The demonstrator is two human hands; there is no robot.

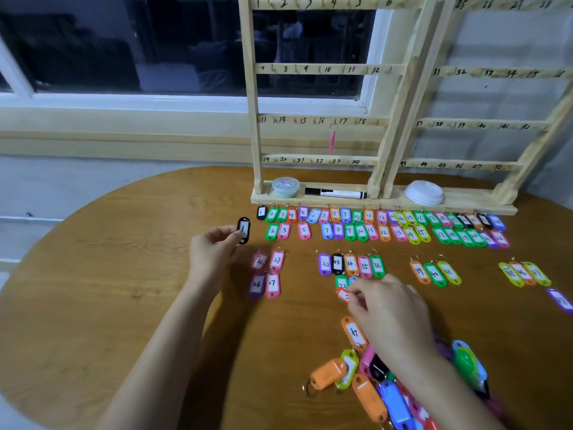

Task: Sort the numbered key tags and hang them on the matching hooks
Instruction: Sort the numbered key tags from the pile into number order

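Where the sorted tags (350,232) lie: in numbered rows on the table (124,274), just in front of the rack (316,69).
Left hand (214,248): thumb and fingers pinch a black tag (243,230) marked 1, held up left of the rows.
Right hand (390,311): fingertips pinch an orange-red tag (342,295), its number hidden, just below a green tag (341,282) marked 33.
Hooks: one pink tag (332,141) hangs by number 17.
Rack ledge (465,206): holds a lidded round tub (285,186), a marker (335,193) lying flat and a white round container (424,192); what is inside either cannot be told.
Loose pile (393,395): unsorted tags heaped near the table's front edge, under the right forearm.
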